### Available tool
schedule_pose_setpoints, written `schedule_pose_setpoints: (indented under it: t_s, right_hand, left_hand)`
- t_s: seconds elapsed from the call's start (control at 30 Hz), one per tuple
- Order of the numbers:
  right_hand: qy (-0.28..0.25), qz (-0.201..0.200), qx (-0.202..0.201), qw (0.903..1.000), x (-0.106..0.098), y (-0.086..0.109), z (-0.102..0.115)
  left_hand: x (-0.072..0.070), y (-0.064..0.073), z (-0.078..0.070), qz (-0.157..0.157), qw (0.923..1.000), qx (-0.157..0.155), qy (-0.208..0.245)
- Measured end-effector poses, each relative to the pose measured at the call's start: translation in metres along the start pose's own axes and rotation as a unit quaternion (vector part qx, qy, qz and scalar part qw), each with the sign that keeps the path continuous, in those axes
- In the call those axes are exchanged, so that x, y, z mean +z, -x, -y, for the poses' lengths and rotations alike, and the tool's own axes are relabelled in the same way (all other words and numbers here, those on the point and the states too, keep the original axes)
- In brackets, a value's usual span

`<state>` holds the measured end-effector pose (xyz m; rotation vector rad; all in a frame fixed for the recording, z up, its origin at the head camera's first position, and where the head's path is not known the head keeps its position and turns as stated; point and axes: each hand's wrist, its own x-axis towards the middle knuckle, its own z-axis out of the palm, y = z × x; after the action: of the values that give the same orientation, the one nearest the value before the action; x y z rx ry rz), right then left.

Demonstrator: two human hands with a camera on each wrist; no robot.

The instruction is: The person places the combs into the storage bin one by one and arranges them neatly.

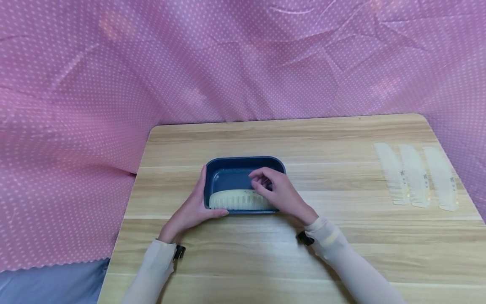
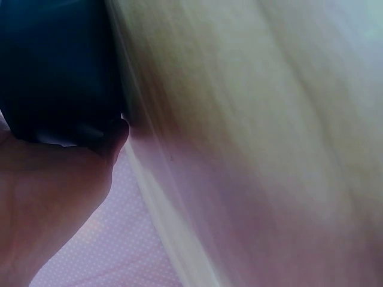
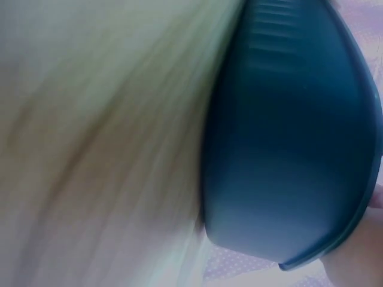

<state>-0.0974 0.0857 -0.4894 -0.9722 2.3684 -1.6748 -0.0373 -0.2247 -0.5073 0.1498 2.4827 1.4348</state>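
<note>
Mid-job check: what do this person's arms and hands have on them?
Both hands, left and right, are bare, with no gloves or rings visible. The left sleeve and right sleeve are long and pale, ending near the wrists. Small black devices sit by both cuffs.

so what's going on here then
A person at a wooden table is holding a dark blue tray around its near left corner with the left hand. Inside, a pale comb sits lengthwise along the near side. The right hand is over the tray's right side, by that comb, though I can't tell whether it's touching it. Three more pale combs lie side by side toward the table's right edge.
</note>
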Motion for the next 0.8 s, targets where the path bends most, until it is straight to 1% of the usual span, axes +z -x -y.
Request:
schedule_pose_setpoints:
  t_s: [0.17, 0.4, 0.53, 0.67, 0.8]
  right_hand:
    - [-0.025, -0.024, 0.0, 0.9994, -0.004, 0.004, -0.001]
    - [-0.052, -0.042, 0.031, 0.9973, -0.011, 0.01, 0.002]
    - [-0.07, -0.062, 0.048, 0.9944, -0.019, 0.014, 0.0]
    - [-0.072, -0.088, 0.064, 0.9914, -0.029, 0.021, -0.005]
    - [-0.071, -0.105, 0.064, 0.9898, -0.041, 0.025, -0.009]
  left_hand:
    - [0.0, -0.002, 0.001, 0.006, 0.9999, -0.007, 0.006]
    - [0.001, -0.001, 0.001, 0.005, 0.9999, -0.012, 0.005]
    - [0.001, 0.0, 0.0, 0.003, 0.9999, -0.01, 0.007]
    - [0.0, -0.001, 0.001, 0.004, 0.9999, -0.011, 0.008]
    - [0.001, -0.002, 0.001, 0.0, 0.9999, -0.008, 0.008]
